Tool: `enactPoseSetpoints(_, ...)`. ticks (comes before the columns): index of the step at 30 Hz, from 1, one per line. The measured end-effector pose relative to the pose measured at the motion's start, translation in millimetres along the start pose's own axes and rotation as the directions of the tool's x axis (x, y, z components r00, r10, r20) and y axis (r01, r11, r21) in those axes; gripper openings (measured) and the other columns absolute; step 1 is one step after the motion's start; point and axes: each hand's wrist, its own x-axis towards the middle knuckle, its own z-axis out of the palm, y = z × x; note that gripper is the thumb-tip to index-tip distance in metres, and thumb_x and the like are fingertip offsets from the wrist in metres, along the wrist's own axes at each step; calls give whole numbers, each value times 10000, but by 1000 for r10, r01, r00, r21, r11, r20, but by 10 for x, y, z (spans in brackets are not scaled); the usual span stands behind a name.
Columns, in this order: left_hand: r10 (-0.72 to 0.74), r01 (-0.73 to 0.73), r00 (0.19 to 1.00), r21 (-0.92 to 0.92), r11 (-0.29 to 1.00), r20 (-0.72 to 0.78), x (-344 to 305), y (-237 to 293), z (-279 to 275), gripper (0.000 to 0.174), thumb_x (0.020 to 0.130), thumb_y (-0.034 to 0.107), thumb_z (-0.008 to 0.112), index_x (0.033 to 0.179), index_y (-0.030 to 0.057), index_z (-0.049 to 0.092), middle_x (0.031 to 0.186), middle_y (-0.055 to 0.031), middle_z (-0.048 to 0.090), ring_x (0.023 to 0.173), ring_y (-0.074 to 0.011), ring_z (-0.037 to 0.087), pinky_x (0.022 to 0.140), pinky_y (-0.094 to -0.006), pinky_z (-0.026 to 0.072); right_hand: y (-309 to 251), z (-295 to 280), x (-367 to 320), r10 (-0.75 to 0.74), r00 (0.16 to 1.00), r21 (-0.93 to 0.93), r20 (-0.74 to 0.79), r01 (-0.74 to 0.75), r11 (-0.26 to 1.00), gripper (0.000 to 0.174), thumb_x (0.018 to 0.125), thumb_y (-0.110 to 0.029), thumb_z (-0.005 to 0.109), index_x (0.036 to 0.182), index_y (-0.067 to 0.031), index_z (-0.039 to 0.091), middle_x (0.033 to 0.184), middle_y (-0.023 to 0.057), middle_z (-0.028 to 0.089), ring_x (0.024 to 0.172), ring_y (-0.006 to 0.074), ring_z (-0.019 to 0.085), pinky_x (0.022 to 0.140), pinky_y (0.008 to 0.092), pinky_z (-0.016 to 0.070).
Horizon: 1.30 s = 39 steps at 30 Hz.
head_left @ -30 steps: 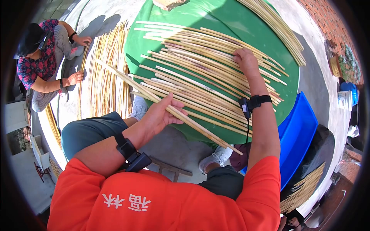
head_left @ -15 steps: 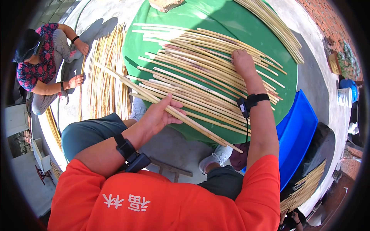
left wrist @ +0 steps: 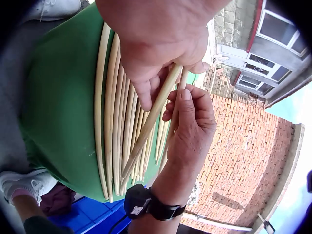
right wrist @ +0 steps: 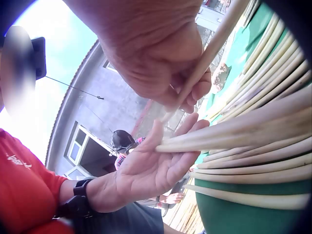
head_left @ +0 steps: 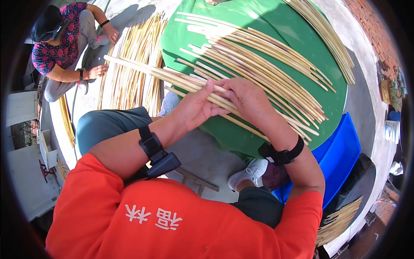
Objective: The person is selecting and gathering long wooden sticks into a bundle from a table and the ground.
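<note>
In the head view my left hand (head_left: 194, 105) holds a few long pale peeled sticks (head_left: 146, 69) between thumb and fingers, slanting over the near edge of the green-covered table. My right hand (head_left: 250, 99) is right beside it, fingers curled. From the right wrist, a single stick (right wrist: 212, 51) shows pinched in that hand, just above the left palm and its sticks (right wrist: 243, 129). The left wrist view has the right thumb (left wrist: 185, 102) lying along this stick, next to the left hand's thicker one (left wrist: 151, 122). More sticks (head_left: 267, 73) lie side by side on the green cloth (head_left: 276, 17).
A separate bundle of sticks (head_left: 323, 39) lies along the table's far right. At left, another person (head_left: 69, 47) crouches by a spread of thin stalks (head_left: 133, 64) on the ground. A blue tray (head_left: 338, 146) stands right of the table, near my shoe (head_left: 250, 172).
My right hand has come from the sticks on the table to my left hand, bringing a stick. The rows on the cloth now show a wider gap. The head view has shifted.
</note>
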Motion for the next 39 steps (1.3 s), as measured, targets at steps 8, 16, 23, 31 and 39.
enactPoseSetpoints(8,264,-282,959,-252,926,-105,-76,588,120,358,937,346,395,810,37,523,1108,-287,528,1097,-379,504,918,-451,438,-376,-463,-314,64,998,-486,26,-43,873,533,694,-223,701,1114,-35,431,939,128,551,856,311,563,671,391,482)
enactPoseSetpoints(16,336,-291,938,-332,897,87,-377,634,640,292,915,297,469,798,35,523,1091,-294,532,1074,-371,524,929,-465,428,-1018,-661,-230,412,907,-442,93,-333,833,357,758,-145,634,1031,-48,426,848,206,598,783,380,590,645,432,476)
enactPoseSetpoints(23,585,-589,804,-19,808,-108,-777,1755,127,161,933,126,359,1027,-3,381,932,-184,514,724,-219,556,692,-315,517,-1634,-1017,-434,42,996,-395,84,-5,919,668,740,-229,686,1278,-33,343,1043,218,513,886,340,561,751,396,472)
enactPoseSetpoints(31,331,-368,878,-44,929,-344,-1274,2486,-1400,179,905,107,473,944,-61,423,697,-116,544,502,-82,503,437,-174,474,-2342,-1702,-1372,565,825,195,4,-555,809,416,803,-156,648,1163,-4,506,930,98,592,809,144,591,702,260,475)
enactPoseSetpoints(39,210,-243,743,35,969,-635,-1419,1172,-2928,188,814,19,543,950,-97,484,836,-203,615,523,-176,555,454,-241,482,-2710,-635,-1070,347,814,460,465,-558,691,352,808,-63,622,1134,27,523,925,104,622,797,149,624,700,248,490)
